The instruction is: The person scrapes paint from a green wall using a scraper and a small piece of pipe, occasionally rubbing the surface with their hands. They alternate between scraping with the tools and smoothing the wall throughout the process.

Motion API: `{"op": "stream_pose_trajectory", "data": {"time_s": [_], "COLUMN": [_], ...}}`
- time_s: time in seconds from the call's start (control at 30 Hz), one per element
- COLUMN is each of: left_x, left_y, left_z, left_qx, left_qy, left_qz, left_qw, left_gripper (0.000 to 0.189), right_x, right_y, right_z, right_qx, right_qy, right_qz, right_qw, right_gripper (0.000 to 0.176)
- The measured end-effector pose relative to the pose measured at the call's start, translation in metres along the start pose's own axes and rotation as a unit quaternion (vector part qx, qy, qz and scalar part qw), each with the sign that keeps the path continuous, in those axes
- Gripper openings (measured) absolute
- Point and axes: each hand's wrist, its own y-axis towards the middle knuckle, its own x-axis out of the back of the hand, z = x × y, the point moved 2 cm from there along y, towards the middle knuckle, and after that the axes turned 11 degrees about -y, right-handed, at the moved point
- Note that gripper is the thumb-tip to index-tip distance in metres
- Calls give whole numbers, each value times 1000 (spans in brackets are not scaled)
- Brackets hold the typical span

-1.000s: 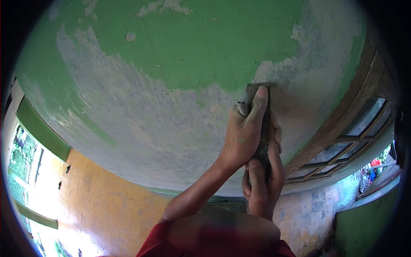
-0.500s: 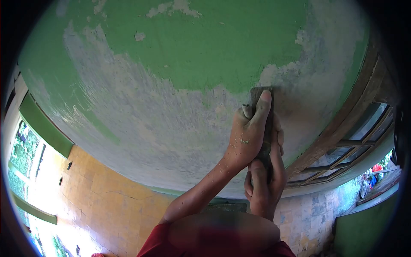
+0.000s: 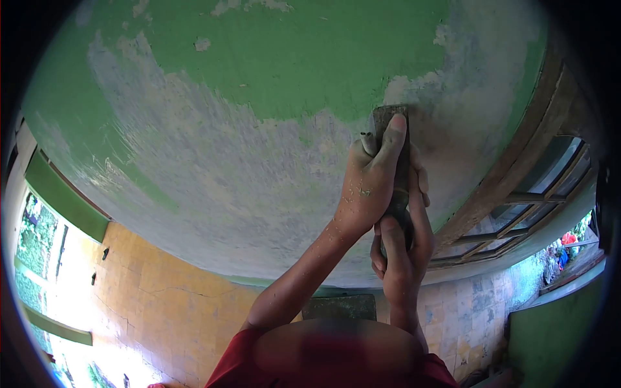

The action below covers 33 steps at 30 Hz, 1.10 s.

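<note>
A dark, flat-bladed scraper [image 3: 384, 118] lies against the wall, its blade end at the ragged border between green paint and bared pale plaster. My left hand [image 3: 366, 184] is closed around the upper part, thumb pressed along the blade, with small green paint flakes stuck to its back and wrist. Lower down, my right hand [image 3: 401, 262] grips the handle, its thumb on the near side and fingers wrapped behind. Around the tool, the wall [image 3: 246, 174] is scraped to a mottled grey-white, with green paint [image 3: 291, 58] above.
A wooden-framed window [image 3: 517, 210] is set in the wall at the right. Below are yellow floor tiles [image 3: 168, 278], a dark green block-like object [image 3: 339, 307] near my body and a green panel [image 3: 556, 343] at lower right. Bright openings with green rails [image 3: 61, 326] lie at left.
Both hands and the scraper have moved up the wall, the blade now higher against the green edge. My view has shifted slightly, and more of the dark green object below shows.
</note>
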Motion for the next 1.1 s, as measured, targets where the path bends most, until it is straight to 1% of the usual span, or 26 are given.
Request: {"op": "stream_pose_trajectory", "data": {"time_s": [0.03, 0.07, 0.1, 0.13, 0.2, 0.23, 0.27, 0.3, 0.37, 0.4, 0.47, 0.5, 0.53, 0.6, 0.67, 0.73, 0.77, 0.8, 0.83, 0.9, 0.93, 1.0, 1.03, 1.07, 1.1], "left_x": [6, 15, 22, 31, 65, 85, 107, 128, 163, 170, 181, 178, 176, 167, 173, 187, 189, 182, 175, 169, 167, 166, 166, 168, 168], "left_y": [-5, -12, -22, -43, -88, -108, -128, -147, -182, -192, -212, -211, -211, -205, -200, -199, -203, -201, -200, -206, -207, -210, -211, -211, -212], "left_z": [3, 9, 15, 22, 48, 67, 82, 95, 119, 122, 127, 130, 132, 125, 123, 132, 137, 132, 129, 125, 124, 125, 126, 127, 124], "left_qx": [-1, -27, -53, 1, 106, 127, 136, 146, 92, 95, 136, 127, 131, 115, 112, 151, 154, 153, 150, 144, 137, 138, 138, 129, 136], "left_qy": [-1, 51, 103, 84, 56, -5, -55, -102, -105, -105, 8, 37, 35, -75, -74, -74, -75, -110, -144, -162, -179, -180, -184, -183, -97], "left_qz": [3, 63, 123, 108, 76, 22, -56, -133, -247, -241, -257, -233, -229, -259, -245, -174, -174, -177, -181, -176, -171, -184, -193, -197, -215], "left_qw": [1000, 996, 986, 991, 990, 992, 988, 975, 959, 960, 957, 963, 964, 956, 960, 970, 970, 966, 961, 960, 959, 957, 954, 955, 962], "left_gripper": [52, 50, 47, 44, 38, 39, 36, 33, 32, 32, 32, 32, 32, 36, 34, 34, 34, 33, 34, 37, 42, 40, 44, 44, 47], "right_x": [1, 5, 10, 13, 12, 10, 8, 3, -8, -16, -34, -44, -54, -67, -67, -69, -72, -73, -74, -72, -71, -63, -57, -49, -38], "right_y": [-1, -6, -17, -30, -68, -86, -100, -117, -143, -151, -161, -159, -160, -156, -153, -156, -159, -161, -160, -156, -157, -161, -160, -156, -149], "right_z": [-3, -8, -17, -27, -56, -69, -81, -94, -106, -107, -104, -97, -97, -102, -106, -112, -115, -115, -113, -108, -111, -121, -123, -129, -133], "right_qx": [-2, 3, -2, -10, -120, -100, -78, -79, 16, 16, 31, -7, -9, 15, 31, 40, 59, 78, 77, 42, 42, -2, -1, -69, -135], "right_qy": [16, 15, 60, 103, 102, -41, -184, -186, -326, -328, -329, -293, -296, -275, -294, -308, -320, -331, -331, -276, -273, -176, -171, -89, -9], "right_qz": [18, 16, 37, 59, 76, 93, 108, 102, 45, 39, 101, 140, 136, 111, 100, 95, 58, 21, 21, -34, -34, -55, -49, -44, -36], "right_qw": [1000, 1000, 998, 993, 985, 990, 974, 974, 944, 944, 938, 946, 945, 955, 950, 946, 944, 940, 940, 960, 960, 983, 984, 993, 990], "right_gripper": [60, 60, 59, 59, 55, 52, 50, 50, 47, 47, 50, 49, 49, 53, 56, 59, 58, 58, 58, 50, 50, 46, 46, 48, 51]}}
